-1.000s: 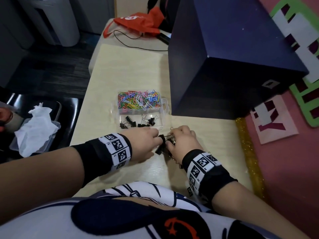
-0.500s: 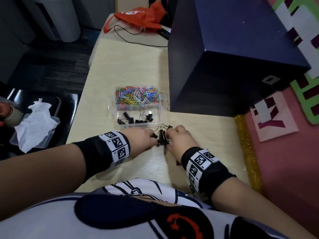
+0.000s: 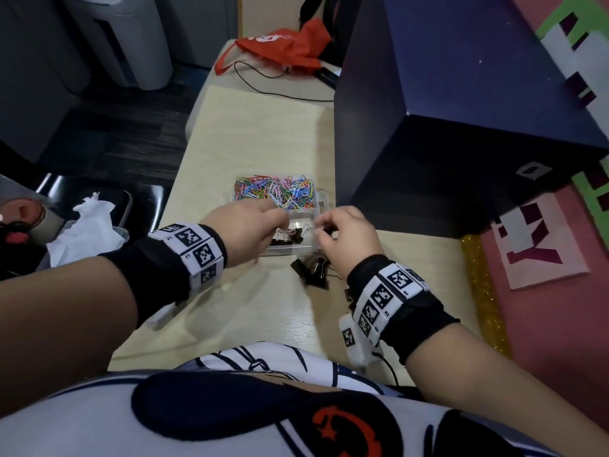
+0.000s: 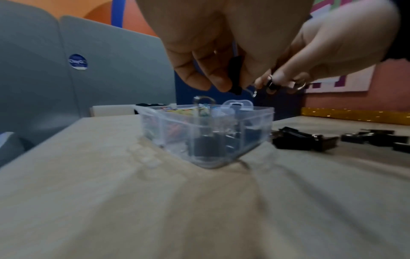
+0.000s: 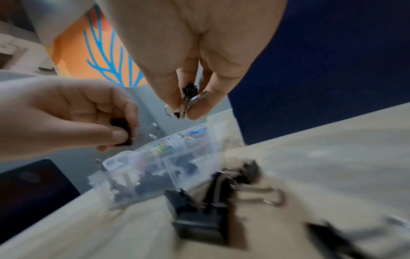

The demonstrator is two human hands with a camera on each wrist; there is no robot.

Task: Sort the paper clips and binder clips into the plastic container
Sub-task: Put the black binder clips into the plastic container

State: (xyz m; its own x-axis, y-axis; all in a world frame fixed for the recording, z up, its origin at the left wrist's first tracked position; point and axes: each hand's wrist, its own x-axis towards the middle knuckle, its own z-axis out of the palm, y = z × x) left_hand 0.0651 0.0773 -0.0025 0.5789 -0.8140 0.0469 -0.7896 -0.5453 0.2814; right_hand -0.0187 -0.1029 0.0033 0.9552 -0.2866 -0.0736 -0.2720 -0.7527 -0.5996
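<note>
A clear plastic container (image 3: 321, 201) stands on the table; its far compartment holds coloured paper clips (image 3: 275, 191), its near one black binder clips (image 3: 290, 237). My left hand (image 3: 250, 232) hovers over the near compartment and pinches a black binder clip (image 4: 235, 75). My right hand (image 3: 342, 237), just right of it, pinches a small binder clip (image 5: 188, 98) by its wire handles. Several black binder clips (image 3: 313, 270) lie loose on the table in front of the container, under my right hand.
A large dark blue box (image 3: 461, 110) stands right behind the container. A red bag (image 3: 283, 49) and a black cable (image 3: 263, 87) lie at the table's far end. Left of the table, a chair holds a tray with white tissue (image 3: 87, 229).
Both hands have risen from the loose clips on the table and moved forward over the container's near compartment, each carrying a binder clip.
</note>
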